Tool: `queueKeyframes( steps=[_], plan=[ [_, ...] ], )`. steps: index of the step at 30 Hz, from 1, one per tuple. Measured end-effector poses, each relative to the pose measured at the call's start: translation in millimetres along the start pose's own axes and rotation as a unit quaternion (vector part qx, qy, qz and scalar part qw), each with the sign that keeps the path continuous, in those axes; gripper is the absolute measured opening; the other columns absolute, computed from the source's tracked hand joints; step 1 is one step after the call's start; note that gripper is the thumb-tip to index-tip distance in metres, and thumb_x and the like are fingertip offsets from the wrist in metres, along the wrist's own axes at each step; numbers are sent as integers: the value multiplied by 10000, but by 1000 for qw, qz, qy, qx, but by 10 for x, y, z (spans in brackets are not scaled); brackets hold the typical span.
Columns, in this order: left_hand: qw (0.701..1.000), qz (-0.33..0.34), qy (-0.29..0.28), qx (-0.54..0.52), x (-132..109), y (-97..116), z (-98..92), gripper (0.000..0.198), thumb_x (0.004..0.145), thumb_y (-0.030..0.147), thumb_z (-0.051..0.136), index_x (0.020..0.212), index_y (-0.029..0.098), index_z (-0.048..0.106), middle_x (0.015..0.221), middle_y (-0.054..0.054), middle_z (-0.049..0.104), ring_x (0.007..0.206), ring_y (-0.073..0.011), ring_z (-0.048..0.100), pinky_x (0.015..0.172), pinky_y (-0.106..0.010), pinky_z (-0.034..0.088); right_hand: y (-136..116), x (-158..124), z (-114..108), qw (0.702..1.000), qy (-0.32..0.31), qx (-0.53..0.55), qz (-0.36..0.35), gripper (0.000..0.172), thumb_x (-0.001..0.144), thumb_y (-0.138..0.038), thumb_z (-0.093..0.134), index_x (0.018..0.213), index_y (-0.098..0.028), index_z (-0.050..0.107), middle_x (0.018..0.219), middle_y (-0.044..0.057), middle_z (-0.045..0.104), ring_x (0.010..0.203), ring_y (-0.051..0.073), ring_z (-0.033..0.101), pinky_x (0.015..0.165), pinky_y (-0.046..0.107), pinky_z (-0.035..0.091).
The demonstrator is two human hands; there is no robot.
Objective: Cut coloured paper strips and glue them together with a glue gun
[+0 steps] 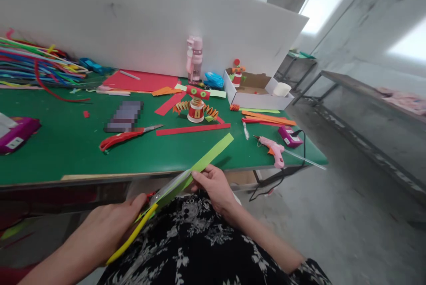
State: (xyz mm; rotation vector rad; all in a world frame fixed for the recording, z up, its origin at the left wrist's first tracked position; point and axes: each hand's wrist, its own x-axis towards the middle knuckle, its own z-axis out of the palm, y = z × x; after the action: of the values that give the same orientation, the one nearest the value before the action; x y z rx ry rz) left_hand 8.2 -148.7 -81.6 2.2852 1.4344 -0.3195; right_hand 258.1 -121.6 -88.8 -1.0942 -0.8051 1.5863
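Note:
My left hand (109,227) is closed round the yellow handles of a pair of scissors (156,201), whose blades lie along a light green paper strip (213,152). My right hand (214,187) pinches the same strip just past the blades, in front of the table's near edge and over my lap. The strip's far end reaches up over the green table (66,147). A red-and-white paper-cup figure (196,107) with folded orange arms stands mid-table.
Red-handled scissors (123,136) and a red strip (193,129) lie on the table. A pink glue gun (273,147) with its cord sits at the right end. A white box (256,92), a pink bottle (195,59), pipe cleaners (36,65) and a white board (133,19) stand behind.

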Motion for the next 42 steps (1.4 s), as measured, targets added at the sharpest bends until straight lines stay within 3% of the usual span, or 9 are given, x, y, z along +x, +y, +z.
queueKeyframes(
  steps=[4, 11, 22, 29, 36, 42],
  plan=[
    [999, -17, -28, 24, 14, 90, -16, 436, 856, 290, 326, 1236, 205, 522, 1059, -176, 734, 900, -358, 728, 709, -451, 524, 28, -3, -18, 1000, 2, -3, 3, 329, 629, -428, 839, 776, -165, 709, 626, -2, 678, 484, 82, 555, 436, 177, 420],
    [999, -1, -39, 24, 59, 211, -90, 423, 853, 278, 338, 1228, 164, 497, 997, -179, 712, 883, -382, 714, 684, -468, 516, 73, -29, -13, 1000, 7, -3, 18, 295, 627, -406, 836, 779, -181, 719, 671, 0, 683, 572, 112, 592, 514, 215, 495],
    [1000, -3, -17, 24, 60, 364, -210, 363, 892, 186, 290, 1181, 168, 508, 993, -129, 718, 892, -309, 708, 692, -389, 475, 101, -26, -5, 1000, 24, -2, 15, 295, 629, -403, 834, 771, -184, 698, 670, -14, 683, 522, 100, 579, 540, 229, 510],
    [1000, 6, -26, 12, 67, 354, -194, 412, 848, 128, 301, 1208, 136, 499, 984, -159, 720, 908, -359, 706, 702, -449, 496, 79, -39, 11, 999, 30, 0, 13, 305, 612, -399, 846, 746, -173, 692, 660, -15, 683, 512, 91, 576, 528, 217, 510],
    [999, -3, -31, 38, 82, 321, -136, 454, 836, 104, 316, 1249, 159, 494, 970, -130, 731, 900, -310, 717, 704, -390, 499, 108, -39, -4, 1000, 29, -1, 11, 294, 637, -391, 840, 775, -174, 697, 690, -7, 692, 545, 97, 596, 549, 219, 525],
    [999, -12, -40, 33, 123, 272, -75, 493, 821, 128, 333, 1289, 179, 481, 945, -130, 734, 888, -331, 723, 725, -435, 523, 114, -39, -8, 1000, 25, -2, 3, 322, 641, -422, 838, 788, -171, 702, 645, -22, 672, 515, 91, 582, 549, 223, 524]
  ],
)
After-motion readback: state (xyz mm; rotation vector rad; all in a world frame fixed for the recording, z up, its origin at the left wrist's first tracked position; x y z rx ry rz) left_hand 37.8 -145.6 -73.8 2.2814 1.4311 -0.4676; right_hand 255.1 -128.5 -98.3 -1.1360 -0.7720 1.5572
